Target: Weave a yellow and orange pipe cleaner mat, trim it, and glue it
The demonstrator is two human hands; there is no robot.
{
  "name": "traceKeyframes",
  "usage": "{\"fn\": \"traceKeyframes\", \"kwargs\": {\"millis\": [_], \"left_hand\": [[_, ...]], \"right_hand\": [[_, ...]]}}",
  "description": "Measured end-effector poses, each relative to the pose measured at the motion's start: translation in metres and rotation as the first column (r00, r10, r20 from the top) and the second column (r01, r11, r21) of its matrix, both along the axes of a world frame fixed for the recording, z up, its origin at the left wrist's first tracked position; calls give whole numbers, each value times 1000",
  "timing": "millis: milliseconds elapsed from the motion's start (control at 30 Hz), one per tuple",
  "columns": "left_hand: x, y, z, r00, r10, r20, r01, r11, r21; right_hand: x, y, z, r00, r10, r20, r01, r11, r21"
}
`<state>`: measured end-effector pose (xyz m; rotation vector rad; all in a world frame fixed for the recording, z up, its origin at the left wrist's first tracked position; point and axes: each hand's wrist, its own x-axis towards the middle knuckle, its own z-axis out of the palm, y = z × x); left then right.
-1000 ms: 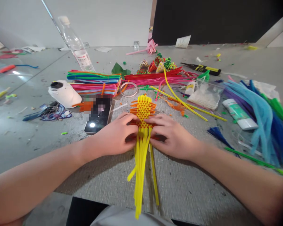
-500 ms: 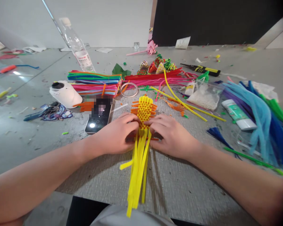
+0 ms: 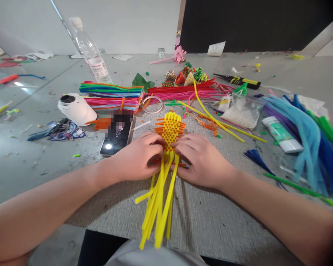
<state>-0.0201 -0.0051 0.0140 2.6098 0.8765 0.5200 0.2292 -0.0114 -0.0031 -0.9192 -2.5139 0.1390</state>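
Between my hands lies a woven piece of yellow and orange pipe cleaners, its long loose yellow ends trailing down toward me. Short orange ends stick out on both of its sides. My left hand has its fingers curled onto the weave's lower left edge. From the other side, my right hand pinches the lower right edge, near where the yellow ends come free. Fingertips of both hands are partly hidden by the piece. A phone lies just beyond my left wrist.
Bundles of coloured pipe cleaners lie behind the phone, by a tape ring and a white bottle. A clear bottle stands farther back. At right are a bag of white beads, a tube and blue strips.
The loose yellow ends have fanned apart, most swinging to the left. Both hands stay at nearly the same spot on the weave.
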Motion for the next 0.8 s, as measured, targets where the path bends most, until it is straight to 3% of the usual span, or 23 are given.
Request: {"fn": "traceKeyframes", "kwargs": {"millis": [500,800], "left_hand": [[-2,0,-5,1000,-17,-5,17,999,33],[3,-3,-8,999,42,15,-43,999,19]], "right_hand": [[-2,-1,0,998,44,43,-50,987,153],[0,10,-1,996,83,-37,-86,994,-66]]}}
